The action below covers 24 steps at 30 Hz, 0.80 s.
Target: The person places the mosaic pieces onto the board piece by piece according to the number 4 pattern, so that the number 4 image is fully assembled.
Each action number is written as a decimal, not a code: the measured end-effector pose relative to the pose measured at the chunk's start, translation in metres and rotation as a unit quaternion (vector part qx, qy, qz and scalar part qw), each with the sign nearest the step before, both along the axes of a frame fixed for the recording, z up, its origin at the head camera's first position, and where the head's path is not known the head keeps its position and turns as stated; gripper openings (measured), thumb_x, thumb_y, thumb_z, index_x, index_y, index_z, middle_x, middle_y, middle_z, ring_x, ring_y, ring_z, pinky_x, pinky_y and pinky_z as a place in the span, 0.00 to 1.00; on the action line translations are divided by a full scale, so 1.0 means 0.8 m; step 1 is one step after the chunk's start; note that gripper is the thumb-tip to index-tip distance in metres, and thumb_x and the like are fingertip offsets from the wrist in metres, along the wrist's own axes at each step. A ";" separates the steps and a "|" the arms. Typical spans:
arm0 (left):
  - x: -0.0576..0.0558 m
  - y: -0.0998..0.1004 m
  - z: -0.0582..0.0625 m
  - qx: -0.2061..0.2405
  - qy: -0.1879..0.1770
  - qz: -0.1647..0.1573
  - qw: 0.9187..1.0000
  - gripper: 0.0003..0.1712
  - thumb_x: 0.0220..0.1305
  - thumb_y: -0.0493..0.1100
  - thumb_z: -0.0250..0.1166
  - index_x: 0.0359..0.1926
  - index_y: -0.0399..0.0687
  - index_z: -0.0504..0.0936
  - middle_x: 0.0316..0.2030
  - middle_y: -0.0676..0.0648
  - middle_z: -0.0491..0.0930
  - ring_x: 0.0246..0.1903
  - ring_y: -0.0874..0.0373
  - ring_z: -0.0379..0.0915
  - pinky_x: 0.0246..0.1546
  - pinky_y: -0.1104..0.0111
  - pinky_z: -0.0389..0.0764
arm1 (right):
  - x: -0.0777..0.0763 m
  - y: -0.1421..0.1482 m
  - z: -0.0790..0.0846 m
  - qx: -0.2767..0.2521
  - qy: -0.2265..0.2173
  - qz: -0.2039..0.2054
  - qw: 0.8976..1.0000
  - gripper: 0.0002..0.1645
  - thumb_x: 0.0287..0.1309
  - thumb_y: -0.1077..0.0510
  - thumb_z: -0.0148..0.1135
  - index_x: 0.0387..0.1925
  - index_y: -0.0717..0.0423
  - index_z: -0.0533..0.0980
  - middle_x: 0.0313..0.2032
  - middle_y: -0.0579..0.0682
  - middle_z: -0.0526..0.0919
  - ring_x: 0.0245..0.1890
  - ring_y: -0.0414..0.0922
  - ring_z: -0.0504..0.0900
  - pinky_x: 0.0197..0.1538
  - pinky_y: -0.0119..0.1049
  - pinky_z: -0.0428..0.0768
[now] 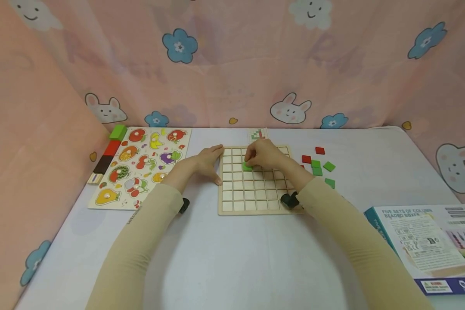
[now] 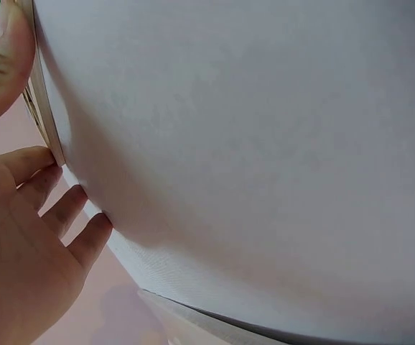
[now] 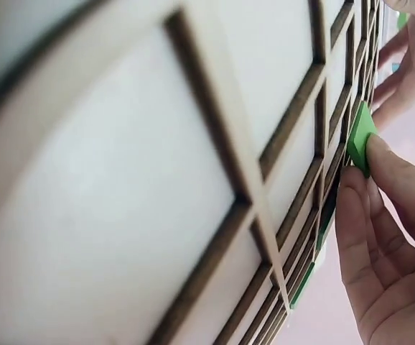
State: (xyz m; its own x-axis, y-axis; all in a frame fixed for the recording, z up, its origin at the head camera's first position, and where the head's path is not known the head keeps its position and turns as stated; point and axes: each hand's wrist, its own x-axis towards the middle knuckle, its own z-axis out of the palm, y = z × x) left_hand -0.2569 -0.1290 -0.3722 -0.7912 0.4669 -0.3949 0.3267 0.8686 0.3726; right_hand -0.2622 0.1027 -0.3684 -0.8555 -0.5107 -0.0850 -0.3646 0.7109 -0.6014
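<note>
In the head view, my right hand is over the upper middle of a wooden grid board. Its thumb and fingers pinch a green square tile, which stands tilted at the grid in the right wrist view. Beyond it, another green tile shows near the board's far edge. My left hand rests along the board's left edge, thumb and fingers spread. Up close in the left wrist view, the left fingertips touch the board's edge and the tabletop, with nothing gripped. The right hand covers part of the grid.
Loose red tiles and green tiles lie right of the board. A small pattern card is behind it. At left are a fruit puzzle board and coloured blocks; a product box lies front right.
</note>
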 end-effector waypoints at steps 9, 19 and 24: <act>-0.001 0.001 0.001 0.000 0.000 -0.001 1.000 0.70 0.47 0.52 0.79 0.78 0.39 0.41 0.80 0.41 0.36 0.79 0.36 0.36 0.80 0.49 0.47 | -0.002 0.002 -0.004 0.024 0.024 0.016 0.999 0.03 0.56 0.59 0.71 0.31 0.54 0.85 0.32 0.51 0.89 0.34 0.44 0.83 0.43 0.38 0.82; -0.001 0.001 0.000 -0.002 0.000 0.000 1.000 0.70 0.47 0.52 0.79 0.78 0.39 0.42 0.80 0.41 0.36 0.79 0.38 0.36 0.80 0.50 0.48 | -0.021 0.085 0.017 0.025 0.050 -0.047 0.997 0.07 0.58 0.61 0.67 0.37 0.59 0.84 0.37 0.56 0.87 0.37 0.48 0.81 0.42 0.40 0.81; -0.001 0.002 0.000 -0.003 0.002 -0.001 1.000 0.69 0.47 0.52 0.79 0.78 0.39 0.42 0.80 0.40 0.37 0.78 0.37 0.37 0.80 0.49 0.48 | -0.029 0.151 0.024 0.065 0.008 -0.078 0.995 0.08 0.59 0.60 0.65 0.38 0.60 0.83 0.36 0.57 0.84 0.32 0.48 0.76 0.32 0.35 0.77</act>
